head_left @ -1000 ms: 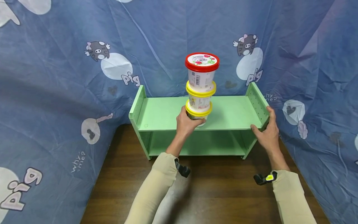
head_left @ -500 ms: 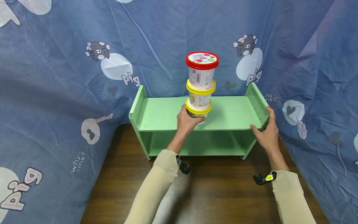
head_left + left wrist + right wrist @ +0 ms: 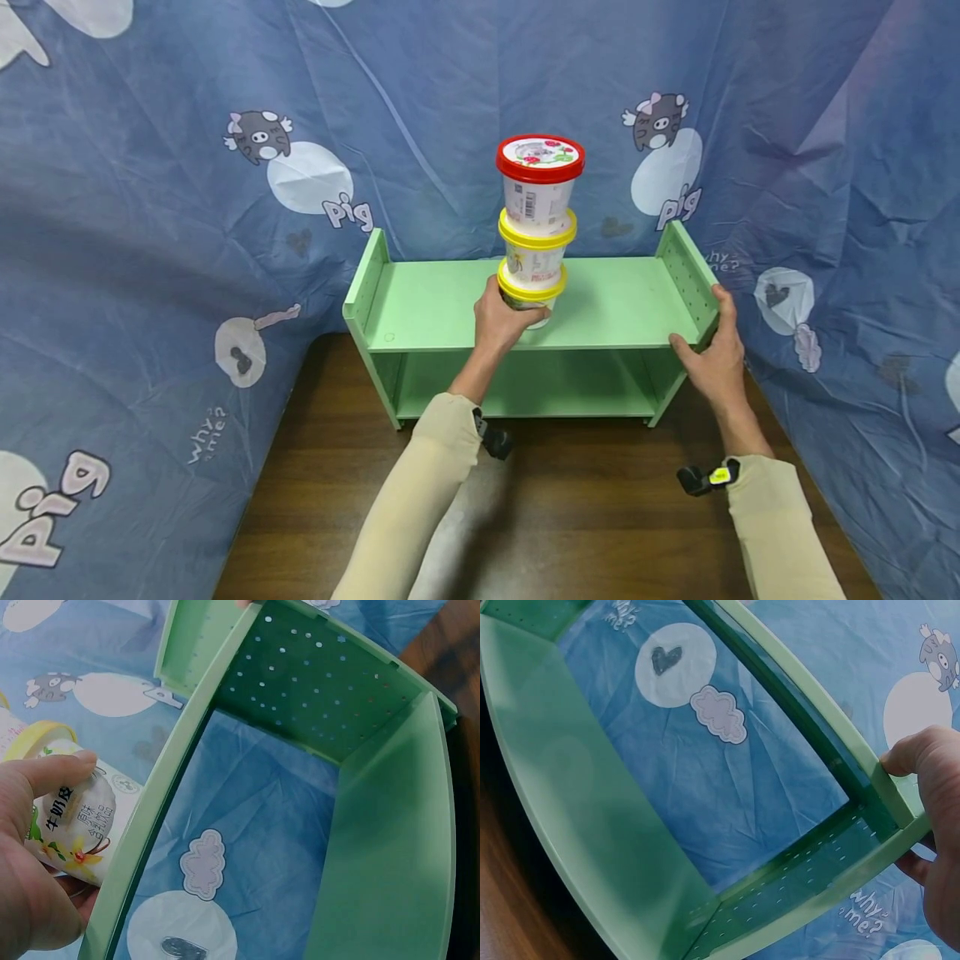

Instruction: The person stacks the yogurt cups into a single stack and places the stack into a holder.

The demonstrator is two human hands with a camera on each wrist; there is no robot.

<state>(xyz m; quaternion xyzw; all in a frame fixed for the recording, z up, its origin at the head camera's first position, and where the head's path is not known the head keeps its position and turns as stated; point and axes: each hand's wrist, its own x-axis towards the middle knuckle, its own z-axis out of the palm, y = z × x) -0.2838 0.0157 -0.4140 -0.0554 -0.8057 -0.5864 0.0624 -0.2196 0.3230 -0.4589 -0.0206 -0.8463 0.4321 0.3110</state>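
Three white tubs are stacked upright above the top board of a small green shelf [image 3: 450, 304]. The top tub [image 3: 536, 200] has a red lid, while the middle tub [image 3: 534, 260] and bottom tub [image 3: 532, 292] have yellow ones. My left hand [image 3: 497, 327] grips the bottom tub, thumb across its near side. In the left wrist view that tub shows flowers and printed characters beside the shelf's front edge. Whether its base touches the board I cannot tell. At the shelf's right end, my right hand [image 3: 717, 358] holds the side panel [image 3: 688, 279], thumb at the front edge.
Below the top board is a lower board [image 3: 562, 387]. A left side panel [image 3: 367, 283] rises at the other end. Blue printed cloth [image 3: 435, 100] hangs behind and on both sides. The shelf stands on a brown wooden surface [image 3: 585, 517].
My left hand and the stack of tubs have shifted slightly up and away from me in the head view. My right hand keeps its place on the side panel.
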